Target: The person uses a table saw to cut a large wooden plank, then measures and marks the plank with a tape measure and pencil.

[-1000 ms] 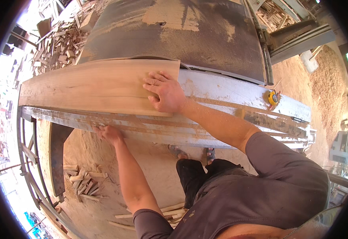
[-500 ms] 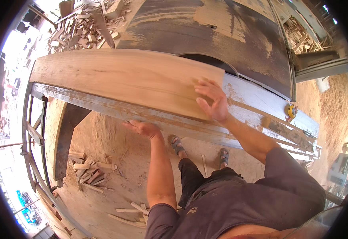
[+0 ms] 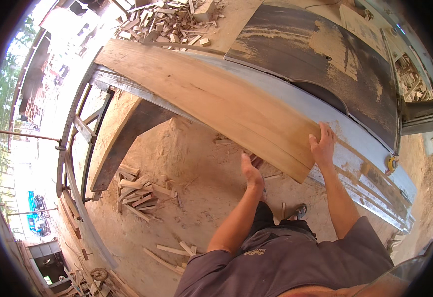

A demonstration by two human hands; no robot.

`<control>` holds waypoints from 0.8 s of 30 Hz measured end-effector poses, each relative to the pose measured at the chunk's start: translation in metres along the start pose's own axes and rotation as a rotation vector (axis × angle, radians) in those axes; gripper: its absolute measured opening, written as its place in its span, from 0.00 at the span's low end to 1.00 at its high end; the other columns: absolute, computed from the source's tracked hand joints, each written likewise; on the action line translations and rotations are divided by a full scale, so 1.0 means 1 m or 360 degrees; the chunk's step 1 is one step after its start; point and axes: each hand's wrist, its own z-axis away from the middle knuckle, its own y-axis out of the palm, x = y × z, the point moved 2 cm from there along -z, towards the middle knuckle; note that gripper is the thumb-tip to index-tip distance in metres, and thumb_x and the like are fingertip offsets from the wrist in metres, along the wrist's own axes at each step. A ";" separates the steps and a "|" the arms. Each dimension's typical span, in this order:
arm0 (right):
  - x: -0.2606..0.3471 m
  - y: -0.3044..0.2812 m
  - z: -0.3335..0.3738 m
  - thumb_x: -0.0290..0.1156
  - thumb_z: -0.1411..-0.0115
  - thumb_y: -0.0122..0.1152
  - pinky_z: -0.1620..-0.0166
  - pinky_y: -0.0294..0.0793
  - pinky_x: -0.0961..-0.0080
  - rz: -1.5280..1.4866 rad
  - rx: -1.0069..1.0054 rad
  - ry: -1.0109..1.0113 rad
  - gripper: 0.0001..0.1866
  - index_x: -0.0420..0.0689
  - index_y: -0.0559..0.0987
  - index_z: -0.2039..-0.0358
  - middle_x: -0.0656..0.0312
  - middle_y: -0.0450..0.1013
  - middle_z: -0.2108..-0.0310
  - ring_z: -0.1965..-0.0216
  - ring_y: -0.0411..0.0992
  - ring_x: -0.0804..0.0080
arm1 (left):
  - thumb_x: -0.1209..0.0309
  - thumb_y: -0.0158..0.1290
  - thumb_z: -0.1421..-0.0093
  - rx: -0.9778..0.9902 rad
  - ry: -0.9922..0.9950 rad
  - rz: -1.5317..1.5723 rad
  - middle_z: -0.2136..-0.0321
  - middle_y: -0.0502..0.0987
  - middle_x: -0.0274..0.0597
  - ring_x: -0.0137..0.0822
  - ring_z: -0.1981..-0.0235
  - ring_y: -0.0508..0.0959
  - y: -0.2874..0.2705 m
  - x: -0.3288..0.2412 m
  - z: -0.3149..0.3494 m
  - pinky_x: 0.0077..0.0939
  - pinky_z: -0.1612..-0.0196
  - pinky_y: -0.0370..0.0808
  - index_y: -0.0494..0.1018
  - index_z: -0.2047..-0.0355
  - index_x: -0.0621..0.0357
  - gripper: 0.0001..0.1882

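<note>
A long, wide wooden plank [image 3: 216,101] lies slantwise, its far end on the metal frame at the left and its near end jutting past the table's front edge. My right hand [image 3: 324,142] grips the plank's right end, thumb and fingers at its edge. Below the front edge, my left hand [image 3: 252,171] holds the plank from underneath, its fingertips partly hidden by the wood. Behind the plank runs the pale metal sliding table [image 3: 271,84] of a saw, with a dark curved blade opening [image 3: 320,96] beside it.
A dark, sawdust-covered machine top [image 3: 320,49] stands beyond. On the sliding table's right end sits a yellow tape measure [image 3: 390,164]. Offcuts lie in a pile [image 3: 139,190] on the floor at left and in a heap [image 3: 164,24] at the back. A metal frame [image 3: 80,126] stands left.
The plank's right end has swung toward me, away from the blade opening. My left hand has come up under its edge, and my right hand has closed on its end. The view has turned.
</note>
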 end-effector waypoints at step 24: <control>0.003 -0.091 0.292 0.27 0.48 0.64 0.41 0.63 0.53 -0.0472 0.0058 -0.0138 0.35 0.38 0.66 0.38 0.46 0.65 0.47 0.44 0.62 0.45 | 0.48 0.45 0.30 0.0243 0.0084 -0.0084 0.41 0.71 0.50 0.50 0.42 0.72 -0.113 0.017 0.222 0.45 0.38 0.70 0.64 0.37 0.63 0.33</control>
